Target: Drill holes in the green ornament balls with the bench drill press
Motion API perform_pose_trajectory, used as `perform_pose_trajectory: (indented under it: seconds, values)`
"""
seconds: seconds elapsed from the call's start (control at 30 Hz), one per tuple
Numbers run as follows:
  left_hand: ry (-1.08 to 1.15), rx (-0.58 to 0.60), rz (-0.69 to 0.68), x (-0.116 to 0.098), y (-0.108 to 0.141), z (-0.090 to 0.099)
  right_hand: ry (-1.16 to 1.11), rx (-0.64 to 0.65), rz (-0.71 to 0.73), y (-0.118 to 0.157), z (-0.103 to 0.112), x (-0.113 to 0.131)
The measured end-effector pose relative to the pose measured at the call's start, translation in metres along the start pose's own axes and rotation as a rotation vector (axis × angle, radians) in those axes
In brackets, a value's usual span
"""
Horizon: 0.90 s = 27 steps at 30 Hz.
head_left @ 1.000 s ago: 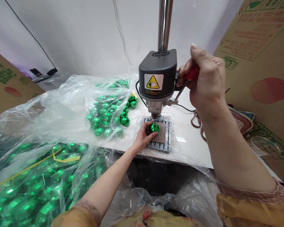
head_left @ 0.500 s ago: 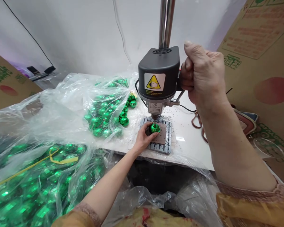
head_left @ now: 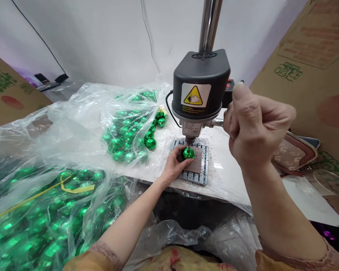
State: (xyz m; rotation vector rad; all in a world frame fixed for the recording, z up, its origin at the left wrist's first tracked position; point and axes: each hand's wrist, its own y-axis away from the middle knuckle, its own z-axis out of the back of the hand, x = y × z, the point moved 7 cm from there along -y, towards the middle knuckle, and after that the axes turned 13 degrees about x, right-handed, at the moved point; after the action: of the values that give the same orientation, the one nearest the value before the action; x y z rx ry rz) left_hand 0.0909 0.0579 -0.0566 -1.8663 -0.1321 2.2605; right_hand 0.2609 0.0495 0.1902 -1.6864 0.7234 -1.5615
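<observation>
Head view: cardboard sheets (head_left: 305,71) flank a white table (head_left: 226,180) under a bench drill (head_left: 200,84). Your right hand (head_left: 257,130) is a closed fist beside the drill. Your left hand (head_left: 176,165) cups a green mirrored bauble (head_left: 188,153) above a slotted metal plate (head_left: 192,177). It's likely light, slippery and fragile, so hold its body gently.

A shiny green bauble (head_left: 188,153), round, mirror-bright, its dark end pointing left, gripped by the left hand (head_left: 177,166), directly under the bit of the bench drill press (head_left: 200,84), the right hand (head_left: 257,130) curled into a fist beside the drill's head
</observation>
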Motion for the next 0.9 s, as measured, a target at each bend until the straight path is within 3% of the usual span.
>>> perform_pose_trajectory:
  seconds: [0.23,0.5,0.77,0.9]
  values:
    - [-0.054,-0.003,-0.02,-0.003,0.0,0.0,0.108,-0.013,0.016,0.03,0.003,-0.007]
    - [-0.06,0.0,-0.046,-0.008,0.001,-0.001,0.16,0.06,0.038,0.034,0.002,-0.006]
    - [-0.056,0.001,-0.059,-0.011,0.001,-0.001,0.245,0.136,0.165,0.038,0.001,0.0]
    - [-0.078,0.01,-0.055,-0.01,0.0,-0.001,0.293,0.183,0.355,0.042,-0.003,0.009]
